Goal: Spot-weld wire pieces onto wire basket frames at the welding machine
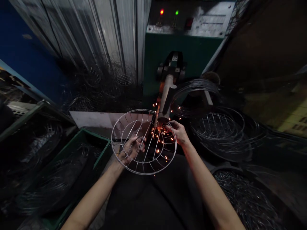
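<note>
A round wire rack point(148, 173), with parallel bars across the middle and short spokes out to its rim, is held tilted under the spot welder's electrodes point(163, 118). Behind its bars on the left is my left hand point(132, 146), seen through the wires, fingers curled against the rack. My right hand point(177, 131) is closed in a pinch at the rack's upper right rim, close beside the electrode tips. What sits between those fingertips is hidden. Orange sparks point(158, 151) scatter from the weld point, over the rack and past my right fingers.
The green welding machine point(155, 54) stands ahead with red and green lamps lit. Wire racks and rings point(216, 127) are stacked at right, above a tub of short wire pieces point(242, 195). A green crate point(102, 135) of wire parts sits left. More wire parts point(107, 80) lie against the corrugated wall.
</note>
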`<action>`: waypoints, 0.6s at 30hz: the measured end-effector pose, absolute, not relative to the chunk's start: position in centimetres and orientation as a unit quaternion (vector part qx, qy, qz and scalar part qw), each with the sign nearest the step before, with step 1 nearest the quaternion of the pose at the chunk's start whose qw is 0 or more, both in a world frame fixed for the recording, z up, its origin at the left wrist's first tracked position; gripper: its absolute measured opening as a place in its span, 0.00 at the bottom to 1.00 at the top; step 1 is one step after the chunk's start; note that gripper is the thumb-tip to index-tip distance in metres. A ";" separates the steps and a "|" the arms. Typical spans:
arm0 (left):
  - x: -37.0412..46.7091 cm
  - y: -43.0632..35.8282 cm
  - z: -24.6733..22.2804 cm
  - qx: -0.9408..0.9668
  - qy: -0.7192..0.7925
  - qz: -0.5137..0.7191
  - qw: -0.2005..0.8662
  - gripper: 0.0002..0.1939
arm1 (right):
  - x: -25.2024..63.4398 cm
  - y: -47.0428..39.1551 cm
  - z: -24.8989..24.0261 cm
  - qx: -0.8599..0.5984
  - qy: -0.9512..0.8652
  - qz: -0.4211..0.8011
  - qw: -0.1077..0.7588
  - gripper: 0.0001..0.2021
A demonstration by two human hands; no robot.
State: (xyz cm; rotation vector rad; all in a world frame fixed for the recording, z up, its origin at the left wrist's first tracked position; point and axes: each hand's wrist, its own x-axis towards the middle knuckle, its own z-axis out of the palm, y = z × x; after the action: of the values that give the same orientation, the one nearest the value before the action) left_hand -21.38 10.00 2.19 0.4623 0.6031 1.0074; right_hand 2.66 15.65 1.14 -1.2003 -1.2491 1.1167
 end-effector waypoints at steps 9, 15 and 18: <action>-19.9 9.5 3.4 0.244 0.264 0.462 0.810 0.19 | 4.3 13.6 1.7 -0.529 -0.542 0.420 0.500 0.17; -19.1 8.7 2.6 0.260 0.293 0.504 0.769 0.17 | 3.8 13.9 2.3 -0.529 -0.547 0.423 0.493 0.17; -18.7 8.9 2.0 0.275 0.286 0.509 0.764 0.17 | 4.2 14.0 1.7 -0.528 -0.547 0.422 0.494 0.16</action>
State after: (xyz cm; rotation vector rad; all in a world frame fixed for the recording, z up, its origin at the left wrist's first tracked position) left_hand -18.65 8.94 2.02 0.5975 0.6228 1.1072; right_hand 4.18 14.03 1.71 -1.2806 -1.3254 1.0236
